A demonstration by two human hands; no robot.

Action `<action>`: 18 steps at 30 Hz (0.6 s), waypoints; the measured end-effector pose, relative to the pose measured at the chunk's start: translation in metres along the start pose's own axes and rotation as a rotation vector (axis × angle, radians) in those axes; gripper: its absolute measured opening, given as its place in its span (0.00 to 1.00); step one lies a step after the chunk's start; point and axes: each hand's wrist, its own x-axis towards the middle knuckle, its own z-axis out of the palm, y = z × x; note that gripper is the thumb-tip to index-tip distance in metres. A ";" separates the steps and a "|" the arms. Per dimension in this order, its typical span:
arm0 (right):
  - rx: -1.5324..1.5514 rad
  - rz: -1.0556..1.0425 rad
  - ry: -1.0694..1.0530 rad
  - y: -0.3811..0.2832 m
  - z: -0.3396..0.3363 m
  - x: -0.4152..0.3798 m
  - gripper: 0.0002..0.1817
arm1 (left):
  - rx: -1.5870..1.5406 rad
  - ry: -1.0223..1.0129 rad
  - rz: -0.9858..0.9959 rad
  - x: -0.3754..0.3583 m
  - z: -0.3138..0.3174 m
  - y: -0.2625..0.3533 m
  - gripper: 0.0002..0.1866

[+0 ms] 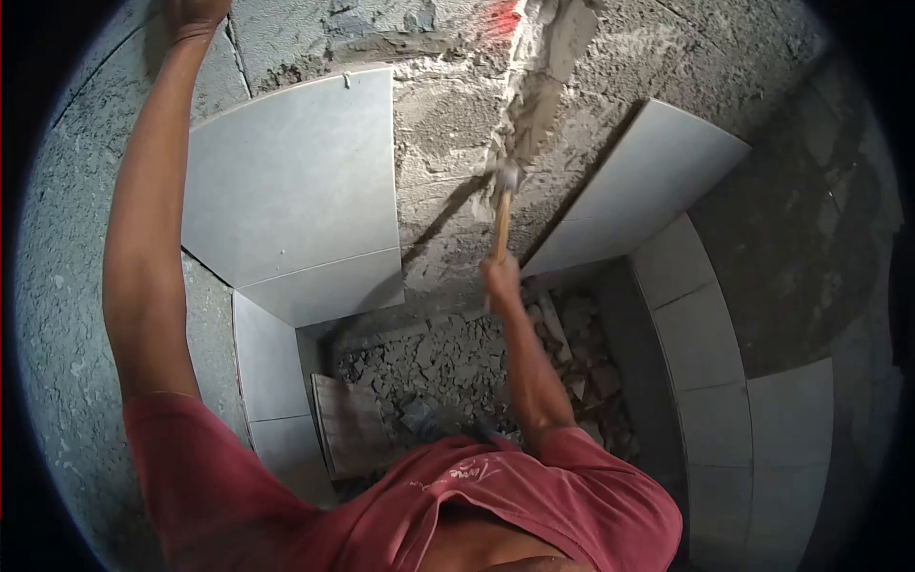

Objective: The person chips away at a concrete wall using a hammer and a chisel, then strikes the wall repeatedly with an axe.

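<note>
My right hand (499,276) is closed around the wooden handle of a hammer (504,224). The hammer's metal head, a little blurred, is up against the rough wall (448,124), at the lower end of a broken groove (538,100) that runs down through the mortar. At the upper left edge, only the back part of my left hand (197,11) shows, raised beside the wall. Its fingers are out of view. Left of the groove is a large pale tile (295,181), and another pale tile (639,186) slants on the right.
Broken rubble (438,367) covers the floor below, with larger chunks (591,367) to the right. A loose board-like piece (351,424) leans at the lower left. Tiled low walls (701,324) stand on both sides. A red light spot (500,19) falls on the upper wall.
</note>
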 end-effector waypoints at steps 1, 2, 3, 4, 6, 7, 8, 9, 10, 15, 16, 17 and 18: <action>0.101 0.231 -0.030 0.000 0.013 -0.014 0.08 | 0.144 -0.058 -0.095 -0.007 0.001 -0.006 0.23; 0.115 0.184 -0.019 -0.009 0.009 -0.006 0.08 | 0.299 -0.085 -0.182 -0.001 0.005 -0.015 0.25; 0.041 -0.015 0.014 -0.019 -0.002 -0.001 0.08 | 0.292 -0.094 -0.185 0.003 0.002 -0.010 0.25; -0.043 -0.160 0.036 -0.022 -0.015 -0.017 0.08 | 0.292 -0.111 -0.193 0.003 0.002 -0.004 0.25; -0.072 -0.151 0.145 -0.132 -0.050 -0.032 0.08 | 0.020 0.014 0.073 0.014 0.000 0.000 0.25; 0.097 -0.290 0.179 -0.141 -0.061 -0.016 0.08 | 0.018 0.002 0.066 0.014 0.001 -0.003 0.25; 0.264 -0.419 0.212 -0.146 -0.069 -0.008 0.07 | 0.039 -0.013 0.063 0.009 0.001 -0.007 0.25; 0.261 -0.421 0.210 -0.167 -0.070 -0.002 0.07 | 0.068 -0.009 0.070 0.010 0.003 -0.011 0.25; 0.469 -0.696 0.274 -0.190 -0.070 0.000 0.05 | 0.071 -0.009 0.069 0.010 0.004 -0.013 0.25; -0.014 -0.380 0.118 -0.030 -0.025 0.032 0.08 | 0.002 0.007 0.050 0.011 0.002 -0.009 0.25; -0.019 0.123 -0.021 -0.019 -0.004 0.017 0.11 | -0.009 0.004 0.043 0.004 0.001 -0.004 0.25; 0.006 0.198 -0.035 -0.017 -0.003 -0.004 0.12 | 0.092 -0.038 -0.065 0.000 0.001 -0.001 0.23; 0.040 0.253 -0.051 -0.024 -0.001 -0.015 0.13 | 0.198 -0.065 -0.163 0.004 0.001 -0.005 0.25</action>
